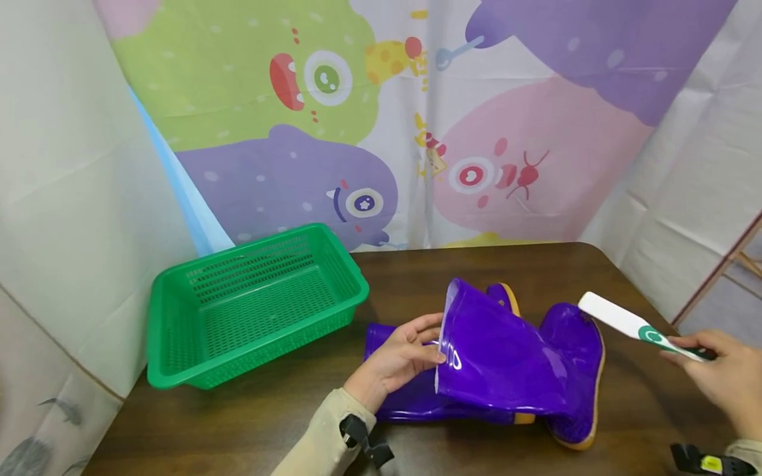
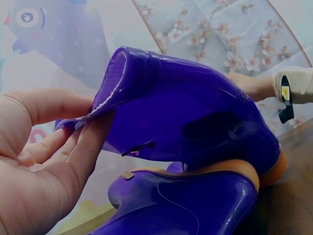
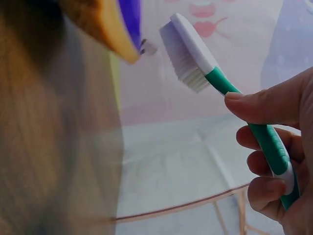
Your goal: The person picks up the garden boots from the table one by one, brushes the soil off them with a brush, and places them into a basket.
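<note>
A shiny purple rain boot (image 1: 506, 357) with a tan sole lies tilted on its side, its toe toward the right. My left hand (image 1: 399, 360) pinches the rim of its shaft, thumb on one side and fingers on the other, as the left wrist view shows at the boot opening (image 2: 110, 81). Partly hidden beneath it lies a second purple boot (image 1: 411, 404). My right hand (image 1: 723, 373) grips the green and white handle of a scrub brush (image 3: 193, 54). In the head view the brush's white head is beside the upper boot's toe; whether the bristles touch it, I cannot tell.
A green plastic basket (image 1: 262, 357) with perforated walls stands on the left of the brown wooden table (image 1: 238, 430). A cartoon-printed curtain (image 1: 381, 132) hangs behind the table's far edge. Pale fabric walls (image 1: 65, 165) rise on either side.
</note>
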`<control>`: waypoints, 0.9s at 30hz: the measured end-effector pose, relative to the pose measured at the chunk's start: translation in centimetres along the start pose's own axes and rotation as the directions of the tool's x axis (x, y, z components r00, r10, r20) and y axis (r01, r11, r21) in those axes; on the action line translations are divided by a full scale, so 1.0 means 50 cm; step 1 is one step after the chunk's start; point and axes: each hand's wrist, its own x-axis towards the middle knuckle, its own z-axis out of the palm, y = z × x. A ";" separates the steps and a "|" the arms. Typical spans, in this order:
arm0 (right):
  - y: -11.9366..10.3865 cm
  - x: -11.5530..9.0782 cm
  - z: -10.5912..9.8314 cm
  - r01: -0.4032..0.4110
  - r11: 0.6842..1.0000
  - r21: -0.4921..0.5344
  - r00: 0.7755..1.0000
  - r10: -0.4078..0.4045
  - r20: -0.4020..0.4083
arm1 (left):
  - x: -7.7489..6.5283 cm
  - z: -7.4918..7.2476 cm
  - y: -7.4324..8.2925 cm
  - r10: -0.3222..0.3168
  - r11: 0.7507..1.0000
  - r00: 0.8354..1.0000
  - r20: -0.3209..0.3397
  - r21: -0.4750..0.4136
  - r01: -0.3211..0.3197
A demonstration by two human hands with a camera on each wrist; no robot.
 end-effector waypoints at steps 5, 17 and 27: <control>-0.027 0.013 0.003 0.058 0.998 0.008 0.998 -0.058 -0.006 | -0.001 -0.001 0.001 0.000 1.000 1.000 0.004 0.001 -0.001; -0.027 0.001 0.064 0.072 0.997 0.014 0.976 -0.073 0.203 | 0.000 -0.004 -0.001 -0.006 1.000 1.000 -0.004 0.005 0.006; 0.006 -0.023 0.060 -0.182 0.983 -0.003 0.978 0.181 0.106 | 0.004 0.001 -0.008 -0.015 1.000 1.000 0.006 0.014 0.015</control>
